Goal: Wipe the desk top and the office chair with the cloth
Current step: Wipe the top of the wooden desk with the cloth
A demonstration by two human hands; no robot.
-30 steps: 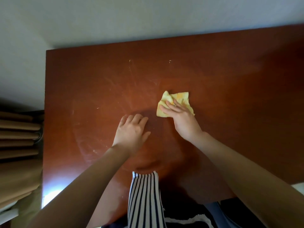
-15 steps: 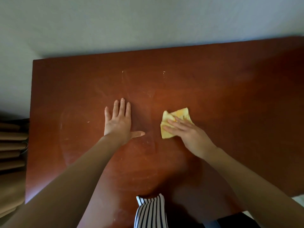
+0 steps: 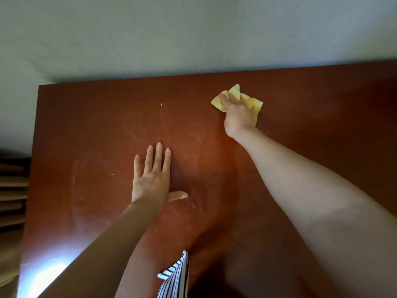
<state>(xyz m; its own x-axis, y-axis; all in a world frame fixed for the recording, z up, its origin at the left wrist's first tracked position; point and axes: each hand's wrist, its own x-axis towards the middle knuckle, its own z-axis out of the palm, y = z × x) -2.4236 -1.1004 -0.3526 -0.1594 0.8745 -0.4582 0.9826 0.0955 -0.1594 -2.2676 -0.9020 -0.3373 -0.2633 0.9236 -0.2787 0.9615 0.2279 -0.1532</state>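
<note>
Yellow cloth [image 3: 253,103], red-brown tabletop [image 3: 311,117]
The cloth bunched in the right grip [image 3: 238,114] is pale yellow with orange patches. The tabletop around that grip is glossy reddish brown, with whitish streaks and smears to its left. Beyond the grip the wall [image 3: 193,35] is grey-white; nearer the person, a garment [image 3: 174,280] carries dark-and-white stripes.

A plain grey-white wall [image 3: 193,29] fills the whole top part of the view. At the left edge there is a brown-beige curtain [image 3: 12,190]; its folds show as soft bands, partly in shadow. At the bottom, near the middle, is a piece of striped fabric [image 3: 175,280], white with narrow dark stripes, and one corner of it points upward.
</note>
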